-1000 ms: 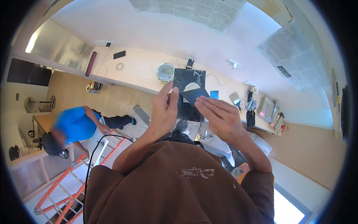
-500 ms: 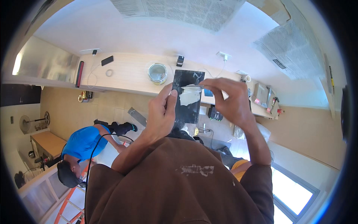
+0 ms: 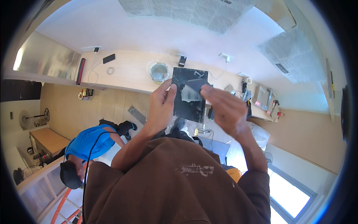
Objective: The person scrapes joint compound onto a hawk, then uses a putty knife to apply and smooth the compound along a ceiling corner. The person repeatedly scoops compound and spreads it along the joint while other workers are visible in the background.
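Note:
My left hand grips the left edge of a flat black board, thumb on its face. A patch of pale putty with a ragged lower edge lies on the middle of the board. My right hand, slightly blurred, is closed on a dark, flat scraper. The scraper's blade lies over the top of the putty patch; whether it presses on the board I cannot tell.
Behind the board runs a pale wooden counter with an open tin, a phone, a tape roll and charger cables. A person in a blue shirt bends at the left, near an orange ladder. Newspaper covers the wall.
The scraper, seen nearly edge-on with putty before, now shows its broad dark face. My right hand has turned and dropped a little. My left hand keeps its hold on the board.

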Demonstrator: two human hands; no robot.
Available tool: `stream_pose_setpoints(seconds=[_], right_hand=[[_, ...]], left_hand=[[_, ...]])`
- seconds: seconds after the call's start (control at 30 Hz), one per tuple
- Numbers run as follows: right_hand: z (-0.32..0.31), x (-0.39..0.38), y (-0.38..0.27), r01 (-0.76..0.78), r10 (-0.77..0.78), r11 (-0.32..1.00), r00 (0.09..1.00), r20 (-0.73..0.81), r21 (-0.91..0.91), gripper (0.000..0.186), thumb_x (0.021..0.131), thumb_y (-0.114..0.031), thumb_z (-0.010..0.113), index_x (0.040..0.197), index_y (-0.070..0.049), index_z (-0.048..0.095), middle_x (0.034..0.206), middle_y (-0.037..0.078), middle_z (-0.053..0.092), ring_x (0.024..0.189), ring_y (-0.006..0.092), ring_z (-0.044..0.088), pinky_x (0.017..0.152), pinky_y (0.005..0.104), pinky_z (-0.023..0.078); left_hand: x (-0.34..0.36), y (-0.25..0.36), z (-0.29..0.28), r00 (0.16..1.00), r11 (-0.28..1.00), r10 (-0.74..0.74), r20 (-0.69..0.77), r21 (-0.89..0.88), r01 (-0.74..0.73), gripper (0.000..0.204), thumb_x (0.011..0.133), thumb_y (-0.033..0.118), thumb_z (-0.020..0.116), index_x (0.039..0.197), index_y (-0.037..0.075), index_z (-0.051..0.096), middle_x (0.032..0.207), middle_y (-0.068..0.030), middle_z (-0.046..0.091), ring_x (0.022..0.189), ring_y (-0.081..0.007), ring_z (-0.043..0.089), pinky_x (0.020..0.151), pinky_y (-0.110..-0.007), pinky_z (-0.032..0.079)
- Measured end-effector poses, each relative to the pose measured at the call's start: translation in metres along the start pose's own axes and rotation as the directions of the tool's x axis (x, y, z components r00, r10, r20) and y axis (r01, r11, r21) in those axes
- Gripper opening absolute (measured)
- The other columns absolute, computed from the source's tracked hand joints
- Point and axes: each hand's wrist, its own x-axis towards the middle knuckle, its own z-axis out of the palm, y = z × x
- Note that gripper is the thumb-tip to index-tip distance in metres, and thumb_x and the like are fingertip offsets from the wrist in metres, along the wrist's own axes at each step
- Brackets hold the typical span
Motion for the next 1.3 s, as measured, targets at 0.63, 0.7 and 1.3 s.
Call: stream_pose_setpoints(seconds=[0.63, 0.7, 1.3], right_hand=[[-0.012, -0.009, 0.006, -0.391, 0.301, 0.864, 0.906, 0.296, 0.318, 0.025, 0.083, -0.001, 0.071, 0.108, 0.0, 0.07, 0.1, 0.009, 0.075, 0.086, 0.0166, 0.071, 0.072, 0.0304, 0.056], [-0.018, -0.009, 0.012, -0.681, 0.576, 0.538, 0.727, 0.374, 0.496, 0.017, 0.094, -0.006, 0.069, 0.109, 0.002, 0.069, 0.096, 0.007, 0.074, 0.086, 0.0092, 0.067, 0.071, 0.0258, 0.052], [-0.239, 0.067, 0.031, 0.361, 0.529, 0.447, 0.631, -0.567, 0.818, 0.029, 0.1, -0.013, 0.062, 0.119, 0.005, 0.054, 0.113, 0.015, 0.063, 0.094, 0.0206, 0.068, 0.083, 0.0362, 0.062]], left_hand=[[0.008, 0.022, -0.001, 0.992, 0.946, 0.115, -0.054, 0.311, -0.093, 0.037, 0.103, 0.021, 0.055, 0.129, -0.006, 0.059, 0.055, 0.0016, 0.042, 0.052, -0.0046, 0.036, 0.046, -0.028, 0.029], [0.015, 0.019, -0.011, 0.994, 0.936, 0.105, -0.008, 0.338, -0.096, 0.039, 0.103, 0.022, 0.055, 0.129, -0.008, 0.058, 0.058, 0.0032, 0.044, 0.054, -0.0044, 0.036, 0.047, -0.028, 0.029], [0.046, 0.228, 0.028, 0.817, 0.765, 0.575, -0.037, -0.331, -0.553, 0.024, 0.101, 0.019, 0.057, 0.113, -0.002, 0.062, 0.104, -0.0064, 0.067, 0.095, -0.0155, 0.065, 0.085, -0.03, 0.052]])
